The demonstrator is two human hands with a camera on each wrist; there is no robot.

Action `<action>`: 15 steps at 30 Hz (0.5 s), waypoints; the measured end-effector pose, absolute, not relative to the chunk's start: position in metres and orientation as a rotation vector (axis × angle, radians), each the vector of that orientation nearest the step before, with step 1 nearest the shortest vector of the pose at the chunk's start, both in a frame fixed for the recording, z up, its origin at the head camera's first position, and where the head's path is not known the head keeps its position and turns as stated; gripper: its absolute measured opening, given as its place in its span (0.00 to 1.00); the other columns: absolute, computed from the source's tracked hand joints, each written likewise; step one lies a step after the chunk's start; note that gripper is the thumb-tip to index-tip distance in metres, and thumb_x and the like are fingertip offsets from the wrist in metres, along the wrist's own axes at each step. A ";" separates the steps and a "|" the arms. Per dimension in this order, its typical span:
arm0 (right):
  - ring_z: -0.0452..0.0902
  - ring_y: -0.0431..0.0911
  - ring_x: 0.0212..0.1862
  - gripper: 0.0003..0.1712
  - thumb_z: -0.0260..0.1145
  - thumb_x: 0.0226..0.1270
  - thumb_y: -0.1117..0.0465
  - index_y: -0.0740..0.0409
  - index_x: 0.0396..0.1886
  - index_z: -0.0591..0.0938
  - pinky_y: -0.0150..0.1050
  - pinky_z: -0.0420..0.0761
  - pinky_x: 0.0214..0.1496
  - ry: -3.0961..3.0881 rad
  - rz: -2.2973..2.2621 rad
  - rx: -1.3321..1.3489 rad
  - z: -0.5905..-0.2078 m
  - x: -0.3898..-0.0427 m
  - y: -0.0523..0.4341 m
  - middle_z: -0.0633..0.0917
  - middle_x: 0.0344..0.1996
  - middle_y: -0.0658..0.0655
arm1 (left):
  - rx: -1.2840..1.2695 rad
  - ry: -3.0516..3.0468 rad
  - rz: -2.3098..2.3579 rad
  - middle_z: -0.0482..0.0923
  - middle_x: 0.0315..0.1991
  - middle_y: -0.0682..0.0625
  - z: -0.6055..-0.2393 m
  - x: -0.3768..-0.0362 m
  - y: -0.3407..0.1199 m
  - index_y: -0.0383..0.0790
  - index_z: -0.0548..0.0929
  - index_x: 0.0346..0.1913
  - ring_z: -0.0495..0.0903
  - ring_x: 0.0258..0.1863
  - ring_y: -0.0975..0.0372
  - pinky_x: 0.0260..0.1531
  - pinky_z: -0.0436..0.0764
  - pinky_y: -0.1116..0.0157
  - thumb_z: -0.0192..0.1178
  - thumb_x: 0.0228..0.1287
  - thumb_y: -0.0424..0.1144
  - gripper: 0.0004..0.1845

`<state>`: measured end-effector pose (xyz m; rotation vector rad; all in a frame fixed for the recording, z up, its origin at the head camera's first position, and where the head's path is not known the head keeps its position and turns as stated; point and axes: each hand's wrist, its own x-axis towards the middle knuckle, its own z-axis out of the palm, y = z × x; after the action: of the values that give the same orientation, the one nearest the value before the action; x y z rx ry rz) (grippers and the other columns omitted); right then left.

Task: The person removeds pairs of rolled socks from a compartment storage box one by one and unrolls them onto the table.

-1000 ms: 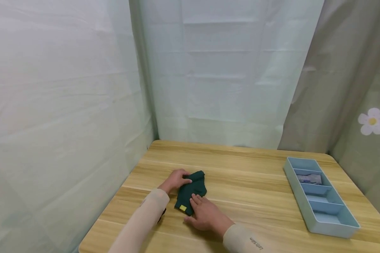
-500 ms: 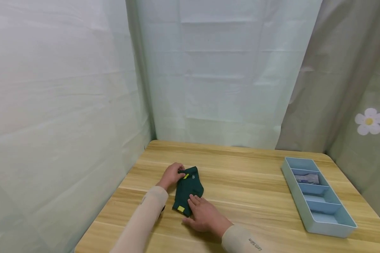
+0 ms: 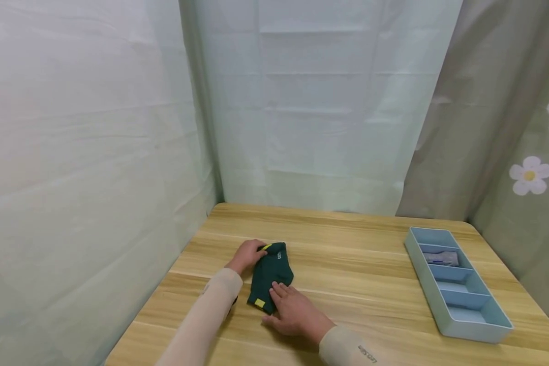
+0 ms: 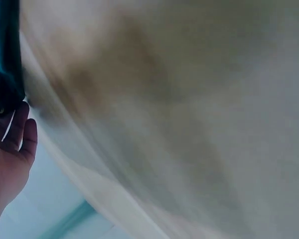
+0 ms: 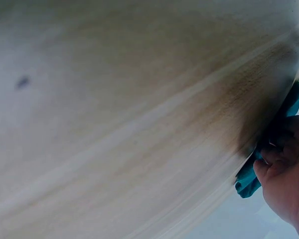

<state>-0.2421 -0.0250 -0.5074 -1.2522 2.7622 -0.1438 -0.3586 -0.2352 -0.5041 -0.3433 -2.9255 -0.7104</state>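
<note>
A dark green sock [image 3: 269, 274] lies on the wooden table, with a yellow patch at its near end. Another yellow mark and small pale lettering show at its far end. My left hand [image 3: 248, 255] pinches the far left corner of the sock between thumb and fingers. In the left wrist view the sock [image 4: 6, 47] hangs at the fingertips of that hand [image 4: 12, 154]. Fingers extended, my right hand [image 3: 294, 310] presses on the near right part of the sock. The right wrist view shows this hand [image 5: 289, 174] over the sock [image 5: 247, 181].
On the right side of the table [image 3: 347, 254] stands a pale blue tray [image 3: 439, 300] with several compartments. One of them holds a grey rolled item in clear wrapping [image 3: 443, 258]. Pale sheets [image 3: 320, 127] hang behind the table and along its left side.
My left hand has turned out the far end of the sock, so its yellow mark and lettering now show. My right hand has stayed on the near part.
</note>
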 end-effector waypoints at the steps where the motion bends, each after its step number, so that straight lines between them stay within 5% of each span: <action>1: 0.58 0.50 0.74 0.45 0.51 0.71 0.31 0.61 0.73 0.68 0.43 0.59 0.74 2.760 -0.144 -1.244 -0.508 -0.242 -0.025 0.65 0.73 0.58 | -0.324 -2.930 -0.711 0.84 0.46 0.40 -0.504 -0.360 -0.235 0.32 0.85 0.50 0.82 0.48 0.48 0.53 0.78 0.50 0.62 0.69 0.34 0.12; 9: 0.57 0.49 0.75 0.45 0.52 0.71 0.31 0.60 0.73 0.68 0.43 0.59 0.74 2.752 -0.159 -1.242 -0.508 -0.243 -0.026 0.65 0.74 0.57 | -0.140 -2.885 -0.746 0.82 0.47 0.39 -0.502 -0.371 -0.235 0.32 0.82 0.49 0.80 0.47 0.48 0.52 0.77 0.50 0.64 0.68 0.34 0.11; 15: 0.58 0.50 0.74 0.46 0.51 0.71 0.31 0.61 0.73 0.68 0.44 0.60 0.74 2.750 -0.163 -1.246 -0.507 -0.244 -0.025 0.65 0.73 0.58 | -0.235 -2.858 -0.717 0.82 0.45 0.41 -0.504 -0.375 -0.238 0.34 0.85 0.47 0.80 0.47 0.49 0.52 0.77 0.50 0.64 0.68 0.37 0.11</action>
<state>-0.2439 -0.0247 -0.5070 -1.2456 2.7501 -0.1634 -0.3754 -0.2378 -0.5038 -0.2350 -2.8577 -0.7171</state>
